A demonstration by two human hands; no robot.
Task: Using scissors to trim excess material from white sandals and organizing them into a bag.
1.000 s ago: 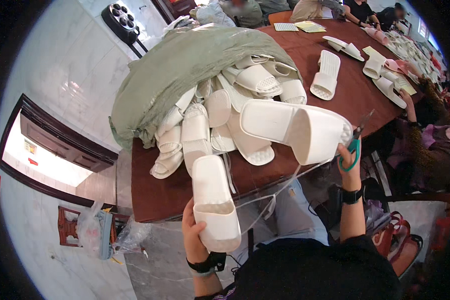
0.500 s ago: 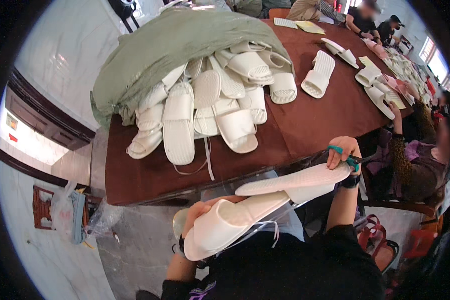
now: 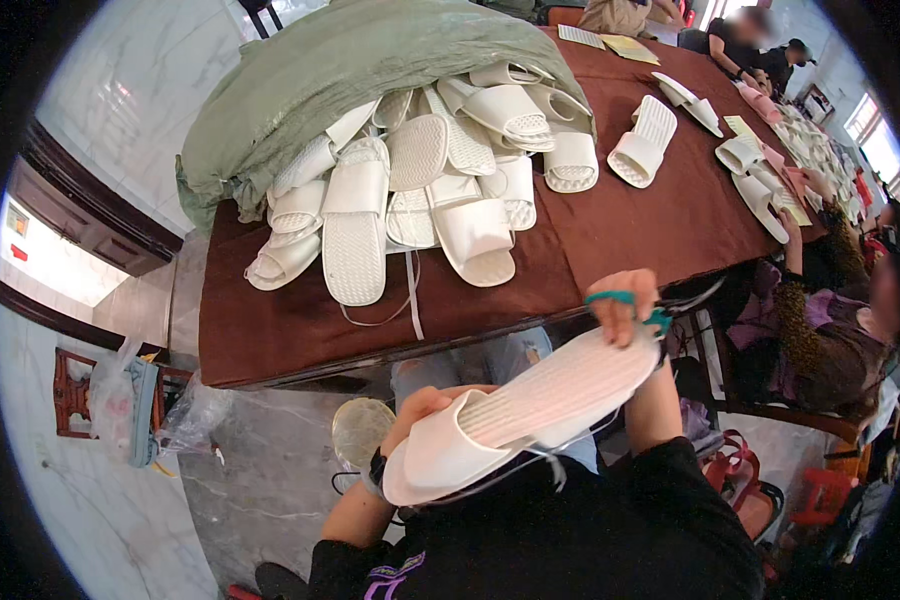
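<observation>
A pair of white slide slippers (image 3: 450,445) lies across my lap, sole side of one seen inside the strap of the other, with pinkish light on the ribbed footbed. My left hand (image 3: 425,408) is wrapped round the strap end at the lower left. At the far upper end, my right hand (image 3: 625,305) presses its fingers onto the slipper. Teal-handled scissors (image 3: 660,320) hang looped on that same hand, their dark blades pointing right. A thin pale tie (image 3: 553,468) dangles below the slippers.
A green sack (image 3: 370,80) spills a heap of white slippers (image 3: 355,245) over the brown-covered table (image 3: 530,290). Single slippers (image 3: 642,145) lie farther right. Another person's hand (image 3: 792,225) holds a slipper on the right. A round stool (image 3: 362,433) stands left of my legs.
The two slippers, angled apart before, now lie together, one pushed into the other's strap. My right hand has moved left with its end, and the scissors stay on its fingers.
</observation>
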